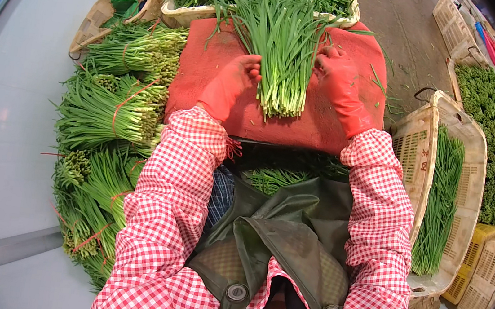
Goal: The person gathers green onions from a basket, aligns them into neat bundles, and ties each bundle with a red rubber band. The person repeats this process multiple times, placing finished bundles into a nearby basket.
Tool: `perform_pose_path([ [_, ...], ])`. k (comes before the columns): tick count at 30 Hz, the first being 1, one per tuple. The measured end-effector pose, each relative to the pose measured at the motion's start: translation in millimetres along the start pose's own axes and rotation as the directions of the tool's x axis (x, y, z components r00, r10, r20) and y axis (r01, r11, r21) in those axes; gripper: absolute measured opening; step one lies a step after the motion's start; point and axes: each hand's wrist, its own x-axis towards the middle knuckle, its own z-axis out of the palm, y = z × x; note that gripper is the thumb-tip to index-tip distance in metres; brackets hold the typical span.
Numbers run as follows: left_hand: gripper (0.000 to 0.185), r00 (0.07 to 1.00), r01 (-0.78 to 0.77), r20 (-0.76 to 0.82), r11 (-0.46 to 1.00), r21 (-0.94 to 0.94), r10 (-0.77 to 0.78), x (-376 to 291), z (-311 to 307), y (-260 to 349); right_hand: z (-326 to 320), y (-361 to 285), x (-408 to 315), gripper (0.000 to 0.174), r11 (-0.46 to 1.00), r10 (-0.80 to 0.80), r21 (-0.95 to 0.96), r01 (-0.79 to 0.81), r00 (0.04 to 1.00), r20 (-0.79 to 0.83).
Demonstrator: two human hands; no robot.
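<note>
A loose bunch of garlic chives (285, 65) lies on a red cloth (210, 79), its pale cut stems towards me and its leaves reaching the crate behind. My left hand (233, 82), in a red rubber glove, is at the left side of the bunch, fingers curled and fingertips at its edge. On the right side, my gloved right hand (338, 84) has its thumb and fingers pinched together close to the leaves. A thin reddish strand, perhaps a tie, shows beside those fingers; whether they grip it is unclear.
Tied bundles of chives (131, 111) are stacked at the left beside a pale wall (15, 100). A plastic crate (191, 13) heaped with greens stands behind the cloth. At the right are a crate (471, 184) holding chives and a yellow crate (478, 250). Scraps lie on the floor (402, 48).
</note>
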Motion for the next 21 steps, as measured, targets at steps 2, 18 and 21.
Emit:
perform_pose_path([
  [2,0.020,0.983,-0.172,-0.021,0.955,0.240,0.182,-8.2,24.6,-15.2,0.8,-18.1,1.2,0.013,0.963,0.146,0.214,-0.164,0.985,0.097],
  [18,0.033,0.885,-0.457,0.177,0.734,0.502,0.430,-32.2,63.2,-69.2,7.7,-39.5,-25.4,0.014,0.020,0.442,0.763,-0.646,0.690,0.573],
  [21,0.022,0.925,-0.379,0.161,0.875,0.303,0.345,-27.6,48.0,-63.4,12.5,-30.2,-31.9,0.015,-0.060,0.487,0.774,-0.630,0.658,0.573],
])
